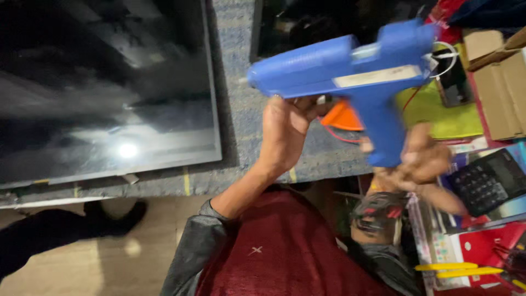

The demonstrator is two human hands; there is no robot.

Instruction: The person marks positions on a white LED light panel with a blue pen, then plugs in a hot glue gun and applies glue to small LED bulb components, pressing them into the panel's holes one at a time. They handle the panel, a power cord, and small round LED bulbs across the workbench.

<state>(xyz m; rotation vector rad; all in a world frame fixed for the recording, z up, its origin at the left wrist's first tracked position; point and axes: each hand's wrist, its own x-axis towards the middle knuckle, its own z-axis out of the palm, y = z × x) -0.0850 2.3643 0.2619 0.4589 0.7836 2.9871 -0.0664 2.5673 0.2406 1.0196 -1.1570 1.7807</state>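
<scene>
From the head view, you hold a blue glue gun (350, 71) up in front of you with 2 hands, above the grey-blue surface (241, 137). Your left hand (285, 129) is under the barrel, fingers curled loosely up against its underside near the orange trigger (342, 116); the palm faces you and the grip looks light rather than tight. Your right hand (422, 161) is wrapped around the bottom of the gun's handle (it is blurred, so you cannot make out the single fingers). The nozzle end points to your left, and the back of the gun with its white cable (446, 55) points to your right. A thin red wire (334, 134) shows just below the trigger.

To the left of the gun a large dark screen panel (104, 87) lies flat on the surface, with a light reflected in it. To the right sit a cardboard box (501, 87), a yellow-green sheet (444, 112) and, nearer you, a black calculator (490, 181). 2 yellow pens (457, 269) lie at the lower right. Your red shirt (285, 252) and grey sleeve (189, 252) fill the bottom of the view, and a dark shoe (118, 216) shows on the floor at lower left.
</scene>
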